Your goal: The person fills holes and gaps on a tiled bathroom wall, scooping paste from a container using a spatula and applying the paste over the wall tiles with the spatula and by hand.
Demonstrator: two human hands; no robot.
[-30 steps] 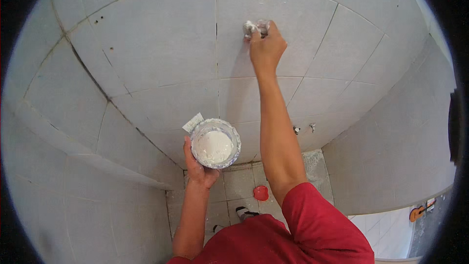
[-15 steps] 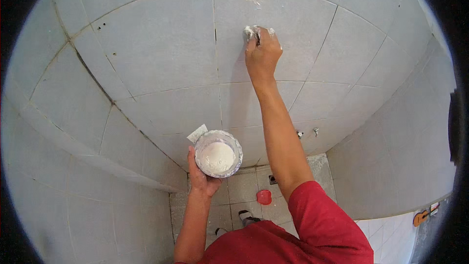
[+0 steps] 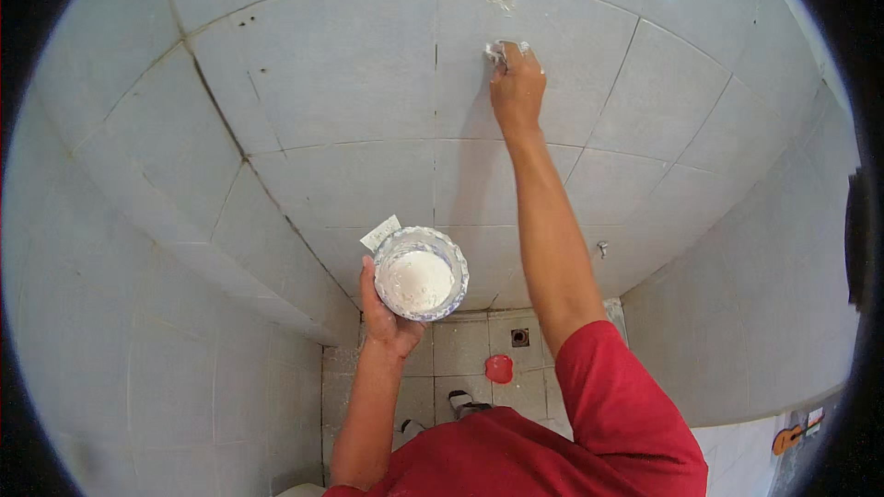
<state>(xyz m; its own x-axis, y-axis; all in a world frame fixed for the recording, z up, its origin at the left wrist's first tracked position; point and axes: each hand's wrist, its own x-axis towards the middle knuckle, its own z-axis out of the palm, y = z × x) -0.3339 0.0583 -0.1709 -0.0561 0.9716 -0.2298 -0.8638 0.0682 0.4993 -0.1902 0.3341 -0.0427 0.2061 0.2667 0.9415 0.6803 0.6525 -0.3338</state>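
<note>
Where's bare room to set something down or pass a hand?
Set down: the floor tile left of the drain and red object. Pass-through: between the white-filled tub and the right forearm. Crowded: around the feet, below that tile.

Right forearm (image 3: 557, 248) newly placed in view
One wall fitting (image 3: 602, 248) shows where two did; the floor drain (image 3: 520, 338), out of sight a second ago, is visible.
</note>
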